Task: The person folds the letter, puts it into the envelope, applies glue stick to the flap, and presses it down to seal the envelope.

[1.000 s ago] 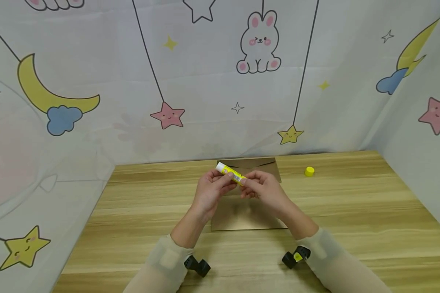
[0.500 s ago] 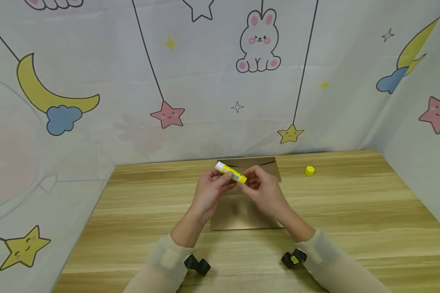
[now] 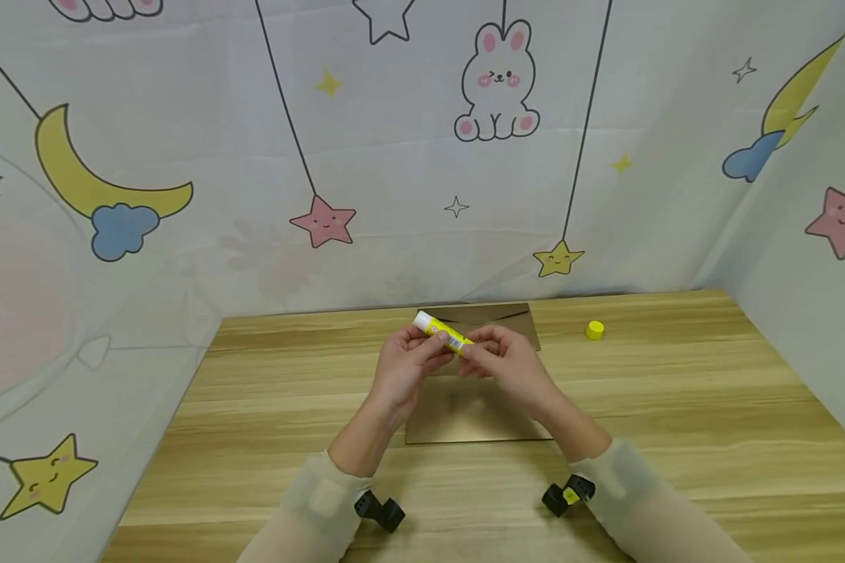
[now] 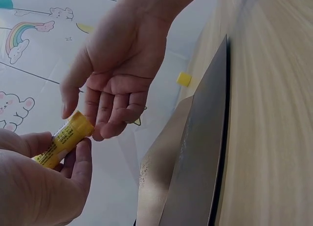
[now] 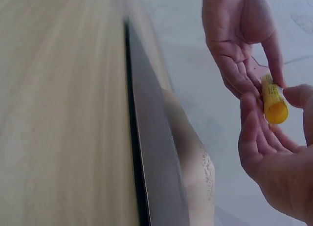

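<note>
A glue stick (image 3: 440, 330) with a white tip and a yellow printed barrel is held in the air above the table, tilted. My left hand (image 3: 400, 369) pinches its barrel between thumb and fingers. At the barrel's yellow base end, my right hand (image 3: 519, 371) has its thumb and fingertips on either side and partly covers it in the head view. The left wrist view shows this base end of the glue stick (image 4: 68, 135) close to the right hand's fingers (image 4: 117, 108). Beneath both hands lies a bronze-brown envelope (image 3: 479, 418) with its flap raised toward the back.
The yellow cap (image 3: 595, 330) of the glue stick stands on the wood-grain table (image 3: 690, 407), right of the envelope. A white cloth backdrop (image 3: 394, 156) printed with stars, moons and a rabbit hangs along the table's back and sides.
Half a second ago my right thumb was off the glue stick's base end; now it is back over it. My left hand keeps its hold in the same spot.
</note>
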`<action>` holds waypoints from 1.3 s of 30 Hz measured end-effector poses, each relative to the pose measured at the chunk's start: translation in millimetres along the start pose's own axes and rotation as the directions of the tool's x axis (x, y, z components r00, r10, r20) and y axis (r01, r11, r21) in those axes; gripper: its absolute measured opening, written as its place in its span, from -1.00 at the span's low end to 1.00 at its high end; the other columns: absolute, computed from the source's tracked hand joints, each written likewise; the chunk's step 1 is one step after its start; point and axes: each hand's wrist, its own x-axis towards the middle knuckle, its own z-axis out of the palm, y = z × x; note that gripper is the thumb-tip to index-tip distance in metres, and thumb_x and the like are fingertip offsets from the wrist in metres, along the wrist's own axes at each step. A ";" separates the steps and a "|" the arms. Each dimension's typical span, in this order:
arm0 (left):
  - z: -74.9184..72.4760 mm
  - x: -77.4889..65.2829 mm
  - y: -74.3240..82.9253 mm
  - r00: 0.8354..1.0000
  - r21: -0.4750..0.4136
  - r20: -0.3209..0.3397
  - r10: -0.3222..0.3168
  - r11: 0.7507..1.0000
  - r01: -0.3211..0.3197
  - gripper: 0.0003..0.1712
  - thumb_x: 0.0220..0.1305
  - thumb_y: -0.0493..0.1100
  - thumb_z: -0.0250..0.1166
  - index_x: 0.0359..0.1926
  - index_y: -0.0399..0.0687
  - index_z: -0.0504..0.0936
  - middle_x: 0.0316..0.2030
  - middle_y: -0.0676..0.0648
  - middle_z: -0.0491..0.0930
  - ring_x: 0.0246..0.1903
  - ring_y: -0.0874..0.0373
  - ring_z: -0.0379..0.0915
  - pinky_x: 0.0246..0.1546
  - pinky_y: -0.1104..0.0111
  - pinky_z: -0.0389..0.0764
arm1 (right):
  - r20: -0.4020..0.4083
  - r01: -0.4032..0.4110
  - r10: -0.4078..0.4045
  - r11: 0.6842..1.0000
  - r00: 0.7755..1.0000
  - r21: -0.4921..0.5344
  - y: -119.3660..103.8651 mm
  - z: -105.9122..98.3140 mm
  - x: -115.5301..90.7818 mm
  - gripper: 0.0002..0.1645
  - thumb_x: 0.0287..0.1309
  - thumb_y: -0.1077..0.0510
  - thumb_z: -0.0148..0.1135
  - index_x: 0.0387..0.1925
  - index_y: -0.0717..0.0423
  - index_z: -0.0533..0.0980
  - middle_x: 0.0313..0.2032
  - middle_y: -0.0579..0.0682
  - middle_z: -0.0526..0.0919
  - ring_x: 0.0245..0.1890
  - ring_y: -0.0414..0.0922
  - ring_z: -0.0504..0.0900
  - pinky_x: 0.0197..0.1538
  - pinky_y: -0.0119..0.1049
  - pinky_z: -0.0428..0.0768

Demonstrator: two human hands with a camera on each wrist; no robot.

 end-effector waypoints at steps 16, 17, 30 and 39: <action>0.0 -2.0 1.6 1.000 0.000 0.002 -0.004 1.000 0.004 -0.68 0.43 -0.37 0.38 0.08 -0.41 0.49 -0.14 -0.20 0.69 -0.21 0.11 0.74 -0.07 0.31 0.75 | -0.023 0.026 -0.026 1.000 0.999 0.000 0.0 2.4 -0.7 -0.74 0.42 0.21 0.38 -0.01 0.32 0.59 -0.20 0.29 0.75 -0.29 0.02 0.78 -0.09 -0.07 0.78; 0.0 -2.1 1.6 1.000 0.000 0.004 -0.003 1.000 0.003 -0.68 0.43 -0.37 0.38 0.08 -0.41 0.49 -0.14 -0.20 0.69 -0.21 0.11 0.74 -0.06 0.31 0.75 | -0.012 -0.011 0.012 0.999 1.000 0.042 0.2 1.9 0.1 -0.72 0.43 0.19 0.37 0.00 0.34 0.58 -0.17 0.34 0.74 -0.29 0.01 0.78 -0.07 -0.05 0.77; 0.5 -1.4 2.2 1.000 0.001 -0.010 0.002 1.000 -0.002 -0.66 0.45 -0.34 0.38 0.11 -0.42 0.49 -0.09 -0.24 0.69 -0.17 0.08 0.74 -0.04 0.30 0.75 | -0.069 0.236 -0.266 0.929 0.962 -0.286 -1.9 8.9 -5.7 -0.62 0.28 0.28 0.51 0.03 0.13 0.51 -0.15 0.07 0.71 -0.21 -0.03 0.72 -0.17 -0.31 0.72; 0.5 -1.1 0.8 1.000 -0.003 -0.001 0.003 1.000 -0.003 -0.67 0.45 -0.34 0.38 0.09 -0.42 0.49 -0.12 -0.22 0.70 -0.19 0.10 0.74 -0.06 0.32 0.75 | -0.058 0.116 -0.120 0.991 0.991 -0.068 1.6 4.6 -1.5 -0.68 0.34 0.27 0.46 0.02 0.28 0.55 -0.18 0.20 0.72 -0.25 0.03 0.77 -0.13 -0.15 0.78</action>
